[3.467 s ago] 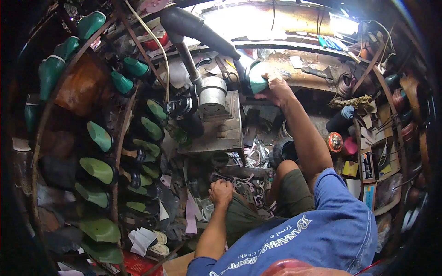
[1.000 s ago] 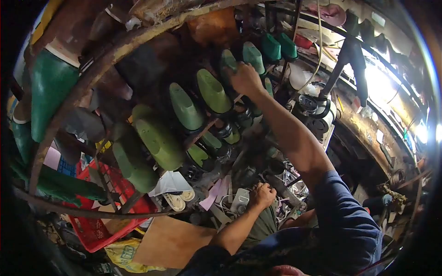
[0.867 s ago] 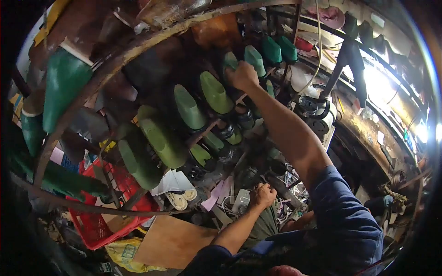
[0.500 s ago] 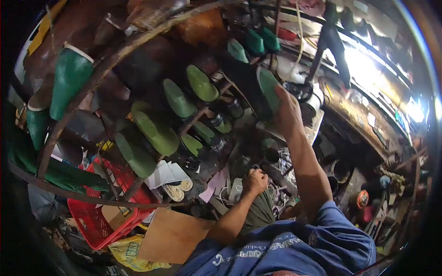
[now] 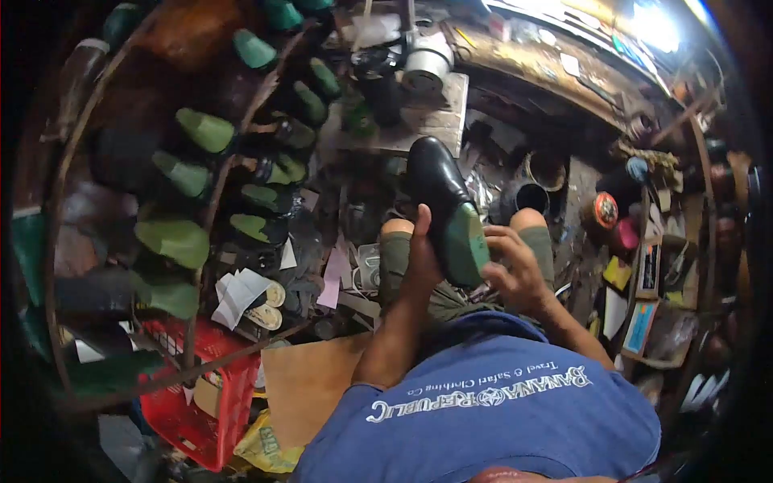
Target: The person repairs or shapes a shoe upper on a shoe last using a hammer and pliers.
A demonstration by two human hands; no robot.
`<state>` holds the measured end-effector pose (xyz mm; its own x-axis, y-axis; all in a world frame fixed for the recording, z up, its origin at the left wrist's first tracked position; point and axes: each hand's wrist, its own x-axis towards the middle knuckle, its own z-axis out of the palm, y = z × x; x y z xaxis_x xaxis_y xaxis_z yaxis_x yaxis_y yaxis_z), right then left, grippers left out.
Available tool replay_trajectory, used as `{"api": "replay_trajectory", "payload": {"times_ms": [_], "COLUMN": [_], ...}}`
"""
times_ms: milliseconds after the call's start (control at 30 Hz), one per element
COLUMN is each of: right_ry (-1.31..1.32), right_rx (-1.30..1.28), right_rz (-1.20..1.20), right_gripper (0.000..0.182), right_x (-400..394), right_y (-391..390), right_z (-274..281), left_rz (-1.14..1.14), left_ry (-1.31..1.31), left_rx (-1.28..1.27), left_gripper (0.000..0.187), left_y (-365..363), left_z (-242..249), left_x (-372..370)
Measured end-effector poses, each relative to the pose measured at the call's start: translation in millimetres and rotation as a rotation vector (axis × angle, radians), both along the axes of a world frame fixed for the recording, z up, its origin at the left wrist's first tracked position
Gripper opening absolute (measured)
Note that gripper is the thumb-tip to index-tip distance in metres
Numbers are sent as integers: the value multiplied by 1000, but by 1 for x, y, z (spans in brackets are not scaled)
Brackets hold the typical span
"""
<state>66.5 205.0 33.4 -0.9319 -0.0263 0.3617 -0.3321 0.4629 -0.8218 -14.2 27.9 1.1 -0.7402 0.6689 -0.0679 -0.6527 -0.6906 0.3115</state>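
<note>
As left hand (image 5: 424, 258) clasps, right hand (image 5: 517, 270) curls close

While its other fingers are hidden, the left thumb lies straight along a glossy black shoe (image 5: 439, 173) fitted over a flat-topped green last (image 5: 467, 239). The right fingers, bent and slightly apart, meet the last's edge; whether they grip cannot be told. The shoe points toe-outward between two bare knees (image 5: 529, 218). Farther left, olive-green lasts (image 5: 171, 241) stand in rows above a red plastic crate (image 5: 240, 390).

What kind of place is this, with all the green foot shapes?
Probably a shoemaker's or shoe-repair workshop. The left hand holds a black shoe with a green foot form in it, more green foot shapes stand in rows, and there's a cluttered workbench.
</note>
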Motion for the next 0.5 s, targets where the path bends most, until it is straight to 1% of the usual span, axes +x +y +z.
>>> {"api": "replay_trajectory", "payload": {"times_ms": [33,67,100,133,167,200,267,300,333,367,400,433,467,500], "right_ry": [-18,-181,-292,-338,-367,-462,-537,-530,-549,-569,-569,-541,-513,-454], "right_rx": [-63,-392,-415,-436,-627,-920,-1110,-1116,-1076,-1035,-1039,-1000,-958,-892], "right_rz": [104,-25,-222,-230,-264,-248,-101,-112,-107,-99,-103,-207,-309,-356], "right_gripper": [36,36,35,38,43,43,42,42,42,43,43,45,46,47], "right_x": [2,4,-4,-19,-31,-40,-62,-64,-66,-67,-70,-74,-76,-76], "right_y": [11,12,14,26,25,21,29,30,30,31,35,40,45,47], "right_z": [-1,-1,9,2,2,14,-11,-5,6,11,5,-4,-13,-12], "left_rz": [-32,-68,-120,-172,-156,-184,-263,-293,-301,-303,-302,-275,-275,-221], "left_ry": [-7,-23,0,27,46,47,111,57,57,42,27,97,95,320], "left_rx": [-107,-115,-109,-101,-215,-215,-239,-219,-221,-299,-376,-411,-409,-551], "left_gripper": [70,70,72,74,75,75,81,78,78,78,79,78,78,78], "left_y": [4,5,8,12,16,21,28,31,32,33,34,31,28,25], "left_z": [10,11,11,14,24,26,28,18,12,6,4,13,12,11], "left_x": [6,11,14,16,20,24,28,28,26,25,24,26,26,25]}}
